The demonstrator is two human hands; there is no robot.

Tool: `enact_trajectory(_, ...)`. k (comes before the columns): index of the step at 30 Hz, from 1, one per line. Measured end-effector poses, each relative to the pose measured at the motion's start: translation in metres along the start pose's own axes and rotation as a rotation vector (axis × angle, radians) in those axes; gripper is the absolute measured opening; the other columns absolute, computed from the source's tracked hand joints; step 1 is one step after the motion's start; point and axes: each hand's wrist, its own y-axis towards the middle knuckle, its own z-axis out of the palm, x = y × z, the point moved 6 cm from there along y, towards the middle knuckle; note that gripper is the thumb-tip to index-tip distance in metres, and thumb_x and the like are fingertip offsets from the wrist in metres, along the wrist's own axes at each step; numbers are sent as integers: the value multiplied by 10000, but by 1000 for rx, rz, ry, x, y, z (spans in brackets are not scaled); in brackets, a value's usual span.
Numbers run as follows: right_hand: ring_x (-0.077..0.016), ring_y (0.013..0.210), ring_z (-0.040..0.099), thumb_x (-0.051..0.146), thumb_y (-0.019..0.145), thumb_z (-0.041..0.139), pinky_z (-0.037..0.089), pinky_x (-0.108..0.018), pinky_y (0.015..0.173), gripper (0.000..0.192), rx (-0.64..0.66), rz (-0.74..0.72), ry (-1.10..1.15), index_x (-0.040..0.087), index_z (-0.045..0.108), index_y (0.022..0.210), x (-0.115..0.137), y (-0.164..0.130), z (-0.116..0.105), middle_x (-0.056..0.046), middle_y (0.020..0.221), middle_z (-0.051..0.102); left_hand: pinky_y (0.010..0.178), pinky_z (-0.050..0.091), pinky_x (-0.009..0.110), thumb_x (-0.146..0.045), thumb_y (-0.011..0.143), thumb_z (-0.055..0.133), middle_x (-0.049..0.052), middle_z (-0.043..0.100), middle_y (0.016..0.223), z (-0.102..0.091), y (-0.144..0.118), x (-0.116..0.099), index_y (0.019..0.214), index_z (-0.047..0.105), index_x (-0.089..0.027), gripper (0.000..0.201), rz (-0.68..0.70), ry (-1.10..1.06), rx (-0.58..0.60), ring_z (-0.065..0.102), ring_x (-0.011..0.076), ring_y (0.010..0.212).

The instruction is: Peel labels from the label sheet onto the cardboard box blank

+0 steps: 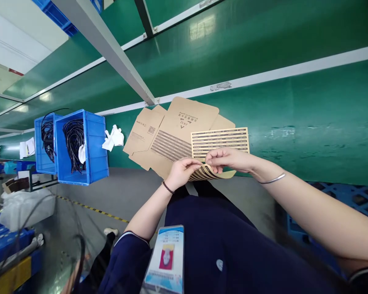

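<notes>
My left hand [181,173] pinches the edge of a curled sheet of labels [199,173], tan with dark printed strips. Close beside it, my right hand [225,159] is closed, its thumb and fingers at the same sheet's upper edge; whether a label is between those fingertips is hidden. A flat label sheet [221,141] with the same dark strips lies just beyond my hands, and I cannot tell whether the two are joined. Under it are flattened brown cardboard boxes [193,116] with printed text, a striped block and a QR code.
Two blue bins [96,149] with black cables [73,141] stand to the left. A crumpled white cloth [113,138] lies between bins and cardboard. A grey metal post [110,49] rises from the rail behind the green bench [309,122]. Another person's shoe [111,232] shows at lower left.
</notes>
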Motion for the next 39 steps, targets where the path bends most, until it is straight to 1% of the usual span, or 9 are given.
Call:
enact_trajectory(4, -131, 629, 685, 533, 700, 903, 581, -198, 571, 466, 155, 71, 145, 159, 672, 856, -14, 4, 18, -31, 727, 719, 881, 539, 288, -316, 908, 713, 36, 767, 907, -6, -11, -8, 902, 799, -219, 130, 75, 39, 97, 694, 175, 885)
enact_trajectory(8, -119, 611, 690, 471, 743, 899, 596, -181, 563, 410, 215, 59, 209, 146, 676, 855, -19, 7, 30, -35, 751, 732, 881, 539, 286, -302, 910, 704, 43, 767, 927, -11, -17, -9, 906, 800, -216, 129, 106, -15, 108, 697, 174, 895)
enact_trajectory(16, -112, 607, 682, 469, 746, 900, 594, -174, 557, 408, 231, 36, 222, 148, 671, 849, -19, 10, 43, -25, 736, 719, 907, 545, 277, -222, 894, 717, 39, 778, 949, -15, -26, -1, 903, 800, -206, 86, 54, -13, 105, 705, 166, 914)
enact_trajectory(23, -104, 600, 648, 565, 698, 899, 564, -185, 558, 508, 157, 45, 155, 161, 640, 864, -21, 13, 47, -8, 726, 681, 904, 538, 274, -195, 867, 740, 38, 769, 921, -21, -30, 2, 884, 793, -194, 56, 39, -36, 67, 701, 167, 920)
enact_trajectory(26, -91, 622, 593, 618, 692, 879, 498, -199, 574, 555, 77, -37, 11, 169, 633, 905, -14, 14, 46, 10, 746, 636, 865, 547, 277, -253, 861, 752, 38, 765, 911, -25, -33, 11, 879, 770, -181, 76, -35, -83, -43, 691, 162, 880)
enact_trajectory(29, -114, 638, 529, 701, 785, 749, 434, -251, 596, 551, -16, -162, -241, 177, 618, 894, 1, 10, 45, 5, 729, 598, 814, 552, 277, -389, 837, 788, 34, 744, 872, -28, -39, 18, 879, 727, -166, 236, -97, -210, -155, 666, 144, 812)
enact_trajectory(33, -195, 747, 621, 612, 960, 478, 436, -321, 690, 448, -149, -240, -722, 210, 676, 946, 23, 0, 44, -46, 838, 709, 729, 562, 267, -572, 745, 847, 19, 701, 785, -22, -48, 14, 905, 682, -146, 484, -164, -393, -83, 648, 121, 717)
enact_trajectory(36, -220, 815, 673, 462, 991, 427, 431, -330, 706, 355, -168, -299, -1007, 249, 710, 979, 40, -6, 49, -31, 930, 762, 638, 556, 242, -668, 681, 854, 10, 691, 716, -19, -52, 9, 904, 664, -141, 603, -240, -485, -23, 654, 113, 643)
enact_trajectory(39, -223, 825, 694, 410, 999, 423, 443, -327, 706, 337, -151, -374, -1112, 257, 723, 979, 50, -7, 54, -24, 957, 776, 591, 560, 234, -681, 630, 881, 16, 703, 701, -18, -53, 5, 887, 635, -140, 647, -296, -568, 15, 672, 120, 605)
